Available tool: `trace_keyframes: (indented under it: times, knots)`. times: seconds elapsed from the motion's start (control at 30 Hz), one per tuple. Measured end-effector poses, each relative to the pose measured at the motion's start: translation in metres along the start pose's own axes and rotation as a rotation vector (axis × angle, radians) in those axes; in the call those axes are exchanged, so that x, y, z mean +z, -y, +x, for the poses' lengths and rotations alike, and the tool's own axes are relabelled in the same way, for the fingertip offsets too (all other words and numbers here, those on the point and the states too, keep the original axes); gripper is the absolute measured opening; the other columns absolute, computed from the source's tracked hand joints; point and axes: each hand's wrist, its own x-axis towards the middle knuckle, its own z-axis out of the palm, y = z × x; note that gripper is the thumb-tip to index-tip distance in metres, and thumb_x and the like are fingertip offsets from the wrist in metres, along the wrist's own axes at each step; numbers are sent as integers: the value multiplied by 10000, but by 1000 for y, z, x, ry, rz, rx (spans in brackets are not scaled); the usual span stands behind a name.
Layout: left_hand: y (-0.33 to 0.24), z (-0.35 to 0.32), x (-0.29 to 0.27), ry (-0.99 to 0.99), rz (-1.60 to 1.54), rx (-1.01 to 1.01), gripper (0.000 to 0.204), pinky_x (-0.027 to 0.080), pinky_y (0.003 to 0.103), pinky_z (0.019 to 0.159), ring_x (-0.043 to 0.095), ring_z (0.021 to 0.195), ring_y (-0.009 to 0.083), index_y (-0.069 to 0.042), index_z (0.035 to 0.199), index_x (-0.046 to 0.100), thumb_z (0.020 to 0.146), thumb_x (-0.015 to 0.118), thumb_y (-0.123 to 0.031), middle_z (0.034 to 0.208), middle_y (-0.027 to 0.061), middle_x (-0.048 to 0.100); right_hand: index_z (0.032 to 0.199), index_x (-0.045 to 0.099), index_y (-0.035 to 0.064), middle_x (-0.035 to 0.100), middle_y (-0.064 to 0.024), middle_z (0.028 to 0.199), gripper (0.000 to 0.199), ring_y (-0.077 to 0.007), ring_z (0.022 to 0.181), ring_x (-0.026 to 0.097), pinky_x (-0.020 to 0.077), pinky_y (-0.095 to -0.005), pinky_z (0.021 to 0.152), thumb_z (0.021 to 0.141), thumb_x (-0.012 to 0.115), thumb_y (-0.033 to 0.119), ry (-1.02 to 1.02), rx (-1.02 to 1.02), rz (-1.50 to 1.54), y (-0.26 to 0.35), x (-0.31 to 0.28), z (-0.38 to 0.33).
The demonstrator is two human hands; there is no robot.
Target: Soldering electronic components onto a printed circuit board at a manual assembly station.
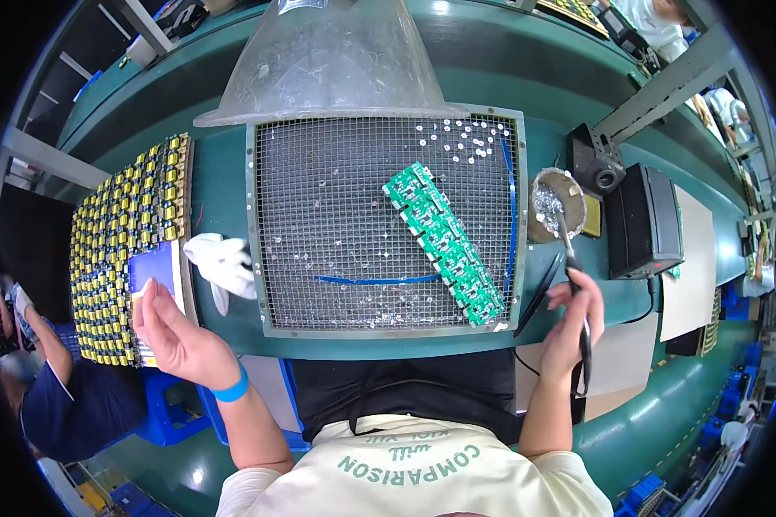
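Observation:
My right hand [575,323] is closed round a soldering iron [573,258]. The iron's tip reaches into a round pot [580,215] that holds silvery scraps. My left hand [190,345], with a blue band at the wrist, is raised near a blue-and-white card [157,269]. Its thumb and fingers are pinched together, and what they hold, if anything, I cannot make out. Between the hands, a long green circuit board [444,246] lies slanted on a metal mesh grate [328,207]. Neither hand touches the board.
Small white round pieces [463,138] lie at the grate's far right. A clear hood [328,65] stands behind it. White gloves [220,263] and rows of yellow components [116,250] are at left. Black tweezers [539,297] and a black box [645,222] are at right. Other people sit nearby.

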Motion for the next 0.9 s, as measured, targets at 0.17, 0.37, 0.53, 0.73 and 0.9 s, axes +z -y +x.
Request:
trace_keyframes:
  times: [0.17, 0.37, 0.53, 0.73, 0.9]
  knots:
    - [-42, -29, 15, 109, -330, -241, 174, 483, 279, 728, 532, 756, 121, 52, 1050, 632, 928, 515, 14, 883, 91, 586, 1121, 588, -47, 598, -89, 808, 263, -115, 646, 522, 405, -218, 577, 996, 437, 128, -8, 27, -100, 0, -14, 8]
    - [-97, -51, 42, 508, -608, 49, 171, 508, 337, 698, 554, 688, 161, 22, 974, 669, 822, 595, 49, 852, 77, 573, 1254, 472, -7, 597, -120, 963, 343, -133, 688, 585, 466, -223, 605, 933, 553, 82, 108, -62, 111, 35, 16, 4]
    - [-135, -65, 53, 809, -790, 123, 257, 509, 338, 719, 527, 695, 173, -15, 985, 723, 739, 677, 45, 836, 63, 527, 1377, 263, 77, 536, -170, 1205, 766, -266, 953, 682, 567, -356, 851, 769, 702, -77, 267, 336, 760, 70, 62, -17]
    - [-126, -66, 55, 947, -795, 340, 386, 489, 318, 685, 532, 739, 185, -46, 1044, 720, 671, 742, 51, 938, 52, 545, 1375, 256, 85, 513, -180, 1208, 735, -249, 929, 688, 577, -335, 829, 788, 653, -111, 212, 350, 740, 69, 69, -9]
    - [-126, -69, 46, 837, -548, 438, 379, 473, 295, 653, 540, 760, 189, -46, 1026, 724, 664, 739, 65, 927, 37, 560, 1378, 271, 60, 540, -172, 1163, 702, -239, 885, 694, 583, -321, 794, 800, 622, -130, 115, 245, 664, 68, 65, 9]
